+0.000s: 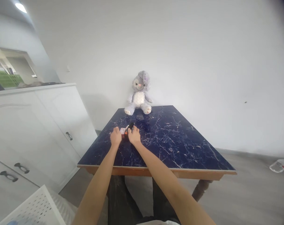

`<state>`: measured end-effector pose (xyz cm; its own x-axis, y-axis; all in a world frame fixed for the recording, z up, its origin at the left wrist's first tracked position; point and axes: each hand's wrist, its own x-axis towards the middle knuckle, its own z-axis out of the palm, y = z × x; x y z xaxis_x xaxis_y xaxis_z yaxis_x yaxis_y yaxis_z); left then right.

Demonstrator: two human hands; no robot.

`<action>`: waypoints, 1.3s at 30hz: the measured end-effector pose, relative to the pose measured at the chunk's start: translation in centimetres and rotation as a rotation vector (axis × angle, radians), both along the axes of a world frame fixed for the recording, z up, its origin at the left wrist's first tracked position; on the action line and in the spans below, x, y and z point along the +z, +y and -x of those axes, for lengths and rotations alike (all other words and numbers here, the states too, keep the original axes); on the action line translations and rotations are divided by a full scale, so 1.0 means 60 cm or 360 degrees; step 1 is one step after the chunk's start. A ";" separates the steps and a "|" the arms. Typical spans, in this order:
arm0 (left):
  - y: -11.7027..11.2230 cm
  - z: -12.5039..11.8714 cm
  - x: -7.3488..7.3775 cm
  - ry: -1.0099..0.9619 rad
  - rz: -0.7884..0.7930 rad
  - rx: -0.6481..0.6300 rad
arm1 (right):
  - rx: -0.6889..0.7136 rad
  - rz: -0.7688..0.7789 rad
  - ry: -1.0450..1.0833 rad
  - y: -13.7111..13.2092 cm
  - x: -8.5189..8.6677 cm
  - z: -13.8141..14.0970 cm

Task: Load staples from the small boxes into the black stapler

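Both my hands are over the left part of a dark blue marble-patterned table (179, 140). My left hand (116, 137) has its fingers closed on the edge of a small pink-and-white flat thing (122, 131), perhaps a card or packet. My right hand (134, 136) is closed around a small black object (130, 125) with an orange patch at its near end. The two things meet or overlap between my hands. Their exact kind is too small to make out, and my fingers hide part of each.
A grey-and-white plush toy (139, 97) sits at the table's far edge against the wall. White cabinets (43, 118) stand on the left. A white perforated basket (34, 206) is at the lower left, and clear plastic bottles (281, 165) lie on the floor at right.
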<state>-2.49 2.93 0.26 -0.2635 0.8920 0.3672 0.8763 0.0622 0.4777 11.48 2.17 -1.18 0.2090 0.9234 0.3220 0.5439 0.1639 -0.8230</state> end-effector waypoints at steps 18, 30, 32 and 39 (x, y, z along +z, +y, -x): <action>-0.007 0.028 -0.020 -0.0577 -0.0168 -0.0492 | 0.0526 -0.0051 -0.0485 0.079 -0.005 -0.080; 0.019 0.039 -0.037 -0.0601 -0.0221 -0.0397 | 0.0532 0.0006 -0.0153 0.068 -0.001 -0.107; 0.022 0.041 -0.040 -0.0648 -0.0207 -0.0280 | 0.0490 0.0026 -0.0002 0.074 -0.005 -0.115; 0.020 0.039 -0.034 -0.0545 -0.0162 -0.0247 | 0.0172 0.0064 0.0251 0.098 -0.021 -0.150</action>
